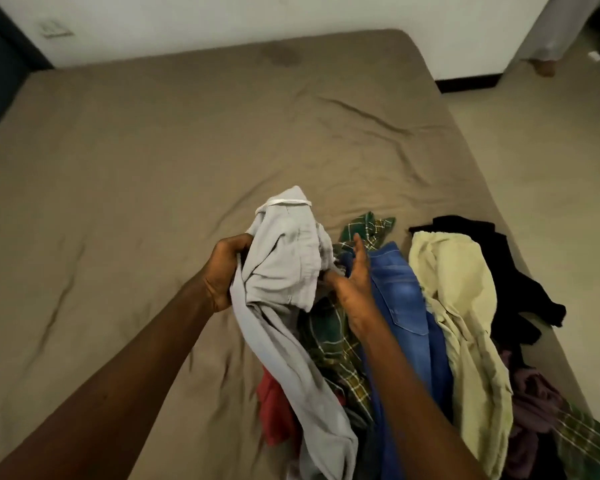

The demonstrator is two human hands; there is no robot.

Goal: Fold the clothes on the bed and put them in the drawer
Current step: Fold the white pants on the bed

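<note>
My left hand grips a light grey garment lifted above the bed, its long end hanging down toward the near edge. My right hand touches the garment's right side with thumb and fingers spread. Beneath and to the right lies a pile: a green plaid shirt, blue jeans, a pale yellow garment, a black one, a red one and a mauve one. No drawer is in view.
The bed has a wrinkled tan sheet, bare on its left and far parts. A white wall runs behind it, a dark frame stands at the far left, and tiled floor lies to the right with a person's foot far back.
</note>
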